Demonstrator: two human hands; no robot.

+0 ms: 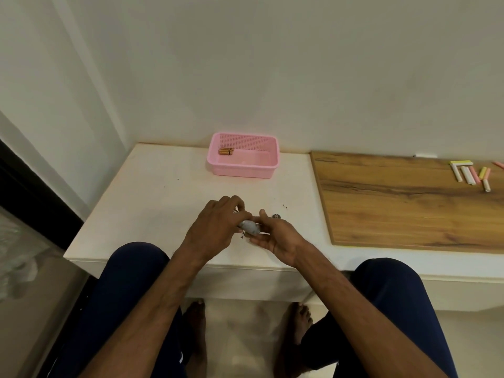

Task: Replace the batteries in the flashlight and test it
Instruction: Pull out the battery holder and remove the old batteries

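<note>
A small grey flashlight (250,227) is held just above the white table (152,203) near its front edge. My left hand (215,227) grips one end from above with curled fingers, which hide part of it. My right hand (275,236) cups the other end from below, thumb on top. A small dark round part (276,215), perhaps a cap, lies on the table just beyond my right hand. Several brown batteries (225,151) lie in the far left corner of a pink plastic basket (242,170) at the back of the table.
A wooden board (403,203) covers the table's right side, with several pastel chalk sticks (470,174) at its far right. A wall rises right behind the basket. My knees sit under the table's front edge.
</note>
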